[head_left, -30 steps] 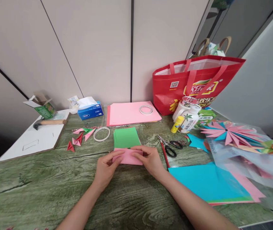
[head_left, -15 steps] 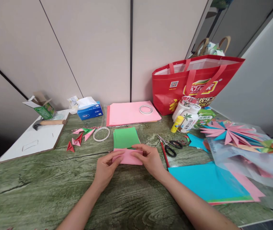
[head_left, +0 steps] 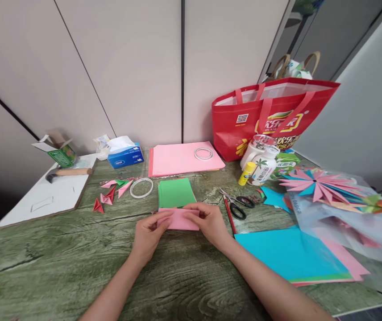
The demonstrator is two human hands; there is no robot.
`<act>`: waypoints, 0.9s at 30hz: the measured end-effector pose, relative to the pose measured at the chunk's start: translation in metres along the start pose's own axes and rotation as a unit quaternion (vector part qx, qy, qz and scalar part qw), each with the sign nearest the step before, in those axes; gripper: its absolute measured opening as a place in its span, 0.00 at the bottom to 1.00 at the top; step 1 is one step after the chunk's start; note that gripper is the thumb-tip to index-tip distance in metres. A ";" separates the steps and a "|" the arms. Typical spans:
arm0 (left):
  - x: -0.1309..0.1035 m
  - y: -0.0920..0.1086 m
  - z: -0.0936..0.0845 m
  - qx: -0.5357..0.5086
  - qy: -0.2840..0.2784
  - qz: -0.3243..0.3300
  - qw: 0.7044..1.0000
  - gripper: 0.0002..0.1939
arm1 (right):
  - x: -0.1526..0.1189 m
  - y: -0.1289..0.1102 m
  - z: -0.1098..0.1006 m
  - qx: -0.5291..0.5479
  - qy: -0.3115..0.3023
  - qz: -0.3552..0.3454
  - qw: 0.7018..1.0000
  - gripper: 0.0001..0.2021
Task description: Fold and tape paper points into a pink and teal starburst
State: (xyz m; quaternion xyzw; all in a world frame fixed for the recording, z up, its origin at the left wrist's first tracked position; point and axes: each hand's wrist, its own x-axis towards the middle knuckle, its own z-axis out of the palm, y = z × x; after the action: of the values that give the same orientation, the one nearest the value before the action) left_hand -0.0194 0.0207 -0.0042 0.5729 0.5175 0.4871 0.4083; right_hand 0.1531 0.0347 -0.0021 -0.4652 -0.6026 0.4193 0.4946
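Observation:
A folded piece of pink paper (head_left: 179, 221) is pinched between both hands at the middle of the table. My left hand (head_left: 149, 234) grips its left end, thumb on the near face and fingers behind. On the right end, my right hand (head_left: 209, 223) does the same, its fingers reaching over the upper edge. Just beyond the pink paper lies a stack of green square paper (head_left: 176, 192), whose near edge the pink piece hides. To the left, several small folded paper pieces (head_left: 107, 196) in red, pink and green sit beside a roll of tape (head_left: 141, 188).
Black-handled scissors (head_left: 238, 209) and a red pencil (head_left: 230, 216) lie right of my hands. Blue paper sheets (head_left: 288, 254) are nearer me. A red bag (head_left: 231, 129), a glue stick (head_left: 247, 174), a tissue box (head_left: 126, 155) and a hammer (head_left: 73, 171) stand or lie farther off.
The hands and the pink paper hold almost the same pose. Only a slight shift of the whole view shows.

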 end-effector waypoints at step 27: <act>0.000 -0.003 -0.003 0.036 -0.017 0.002 0.999 0.10 | 0.001 0.003 0.002 0.016 -0.046 0.061 0.997 0.35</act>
State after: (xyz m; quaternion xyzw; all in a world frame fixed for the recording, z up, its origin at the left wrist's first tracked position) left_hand -0.0228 0.0209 -0.0068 0.5964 0.5262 0.4596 0.3952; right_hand 0.1518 0.0362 -0.0051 -0.4733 -0.5884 0.4793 0.4473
